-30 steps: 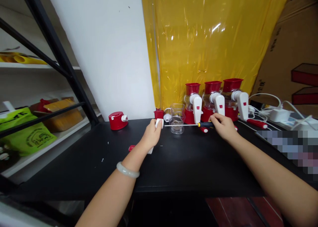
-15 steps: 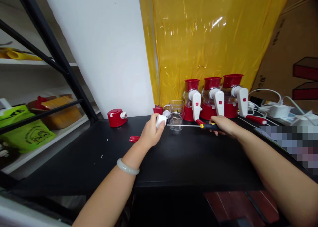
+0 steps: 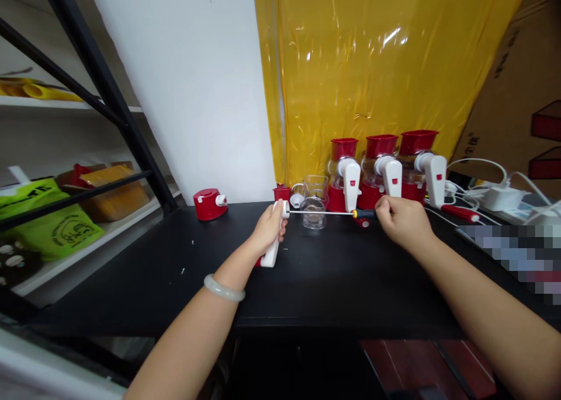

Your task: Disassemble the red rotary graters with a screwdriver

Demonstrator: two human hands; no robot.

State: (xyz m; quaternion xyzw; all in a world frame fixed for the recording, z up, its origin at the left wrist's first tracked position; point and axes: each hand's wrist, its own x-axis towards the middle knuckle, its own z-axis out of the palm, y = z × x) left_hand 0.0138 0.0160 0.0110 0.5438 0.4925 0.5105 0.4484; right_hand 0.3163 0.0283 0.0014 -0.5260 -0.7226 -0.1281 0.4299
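Note:
A white crank handle [image 3: 271,254] with a red grip is held upright in my left hand [image 3: 268,228], over the black table. My right hand [image 3: 403,221] is closed round the dark handle of a screwdriver [image 3: 322,213]. The long shaft points left, and its tip meets the round white end of the crank handle. Behind the shaft stands a clear plastic cup part [image 3: 314,216]. A tiny screw [image 3: 286,249] lies on the table just right of the crank handle.
The black table [image 3: 350,289] holds a red base [image 3: 211,205] at left and three red and white crank machines [image 3: 345,172] at back right. White cables and adapters [image 3: 504,197] lie right. A black-framed shelf [image 3: 116,230] stands left.
My left hand has turned the white part, so its long arm now shows below the fingers. My right hand has rolled over on the screwdriver handle. The view has shifted slightly.

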